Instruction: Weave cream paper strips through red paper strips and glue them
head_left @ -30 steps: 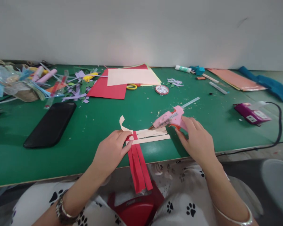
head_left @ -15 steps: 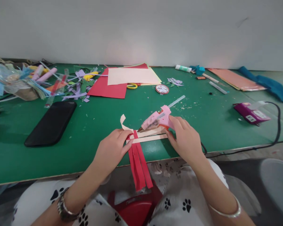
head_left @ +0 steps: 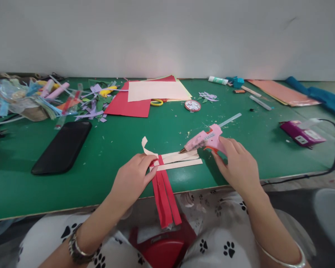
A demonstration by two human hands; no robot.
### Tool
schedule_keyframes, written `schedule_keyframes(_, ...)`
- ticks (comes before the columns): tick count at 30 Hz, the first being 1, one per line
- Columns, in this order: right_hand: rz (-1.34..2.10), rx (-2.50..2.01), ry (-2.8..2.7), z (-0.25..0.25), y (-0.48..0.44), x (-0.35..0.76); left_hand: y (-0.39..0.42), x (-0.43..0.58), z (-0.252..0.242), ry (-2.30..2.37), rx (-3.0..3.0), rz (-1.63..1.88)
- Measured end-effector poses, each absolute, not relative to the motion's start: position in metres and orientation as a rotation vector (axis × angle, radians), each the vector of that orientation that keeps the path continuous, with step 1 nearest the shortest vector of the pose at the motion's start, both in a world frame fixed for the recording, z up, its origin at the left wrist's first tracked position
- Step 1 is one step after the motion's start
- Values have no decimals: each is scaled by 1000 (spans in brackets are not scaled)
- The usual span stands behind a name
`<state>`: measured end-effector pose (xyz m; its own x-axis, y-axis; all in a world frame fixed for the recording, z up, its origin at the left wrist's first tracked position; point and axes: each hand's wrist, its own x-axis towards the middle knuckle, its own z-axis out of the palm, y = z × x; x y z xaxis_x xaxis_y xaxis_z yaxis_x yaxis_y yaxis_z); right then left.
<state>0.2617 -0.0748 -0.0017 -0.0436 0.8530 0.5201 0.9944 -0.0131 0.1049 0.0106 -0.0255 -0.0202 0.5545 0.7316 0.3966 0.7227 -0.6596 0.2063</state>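
Observation:
My right hand is closed round the handle of a pink glue gun. A clear glue stick pokes out of its back end, and its nozzle points left, over or against the cream paper strips; contact is hard to tell. Red paper strips cross the cream ones and hang over the table's front edge. My left hand pinches the crossing point of the strips, covering part of it. One cream strip end curls up beyond my left fingers.
A black phone lies at left on the green table. Behind are paper scraps, red and cream sheets, yellow-handled scissors and a round tin. At right sits a purple box with a cable.
My right hand has moved right with the glue gun, drawing the nozzle away from the crossing of the strips. My left hand stays in place.

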Motion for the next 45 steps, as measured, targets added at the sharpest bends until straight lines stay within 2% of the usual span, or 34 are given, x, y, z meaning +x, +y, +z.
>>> schedule_keyframes(8,-710,-1949,-1937,-1,-78,270,-25,12,-21,1260,2775,780)
schedule_keyframes(22,-588,-2038,-1774,-1,-81,290,-25,11,-20,1290,2741,706)
schedule_keyframes(33,-421,-2534,-1293,5,-72,330,-25,11,-19,1308,2721,673)
schedule_keyframes(37,-381,-2717,-1319,10,-61,328,-26,12,-18,1309,2749,693)
schedule_keyframes(42,-505,-2882,-1324,21,-56,312,-26,12,-16,1326,2747,654)
schedule_keyframes(45,-384,-2910,-1294,20,-59,311,-26,12,-16,1339,2735,651)
